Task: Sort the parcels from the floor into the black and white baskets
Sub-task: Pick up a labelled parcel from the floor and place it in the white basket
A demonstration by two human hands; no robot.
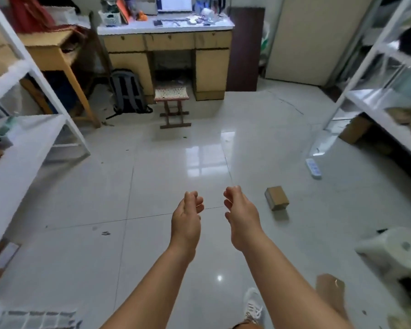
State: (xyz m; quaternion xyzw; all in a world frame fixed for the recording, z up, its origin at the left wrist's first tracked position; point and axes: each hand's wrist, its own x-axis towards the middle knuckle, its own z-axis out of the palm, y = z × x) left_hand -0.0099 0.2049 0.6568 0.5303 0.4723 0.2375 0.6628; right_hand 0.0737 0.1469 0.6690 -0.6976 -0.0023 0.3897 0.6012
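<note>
A small brown cardboard parcel lies on the glossy tiled floor to the right of my hands. Another brown parcel lies near the bottom right, partly behind my right forearm. My left hand and my right hand are both stretched out side by side above the floor, fingers loosely curled, holding nothing. The rim of a white slatted basket shows at the bottom left corner. No black basket is in view.
White metal shelving stands at the left and more of it at the right. A small folding stool, a backpack and a desk are at the back. A white power strip lies on the floor, a pale plastic stool at right.
</note>
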